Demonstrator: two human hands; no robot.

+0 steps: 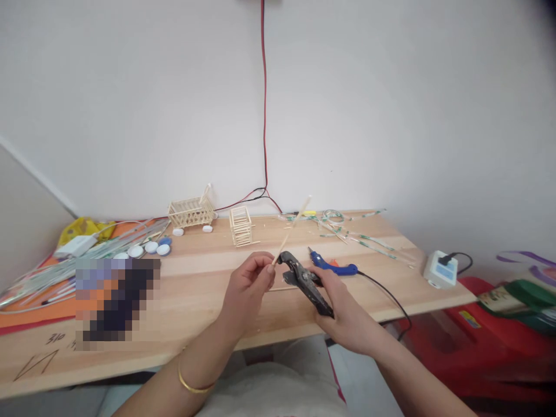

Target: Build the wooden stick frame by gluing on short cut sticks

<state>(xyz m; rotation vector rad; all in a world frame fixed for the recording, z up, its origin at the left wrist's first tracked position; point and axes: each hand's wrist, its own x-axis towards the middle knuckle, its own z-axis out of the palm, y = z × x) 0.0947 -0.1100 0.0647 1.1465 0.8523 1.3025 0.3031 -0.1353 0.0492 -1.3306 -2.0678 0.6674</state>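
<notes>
From head height, the one view looks forward and down, close over the pale wooden surface (195, 281) below; white painted wall (356, 104) fills the upper half.

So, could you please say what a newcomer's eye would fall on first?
Probably the dark plier-like tool in the right hand, near the centre, and the pale stick slanting up from the left hand. Next, the stick-built cart on the back left of the table, and the blue corded tool beyond the right hand.
</notes>
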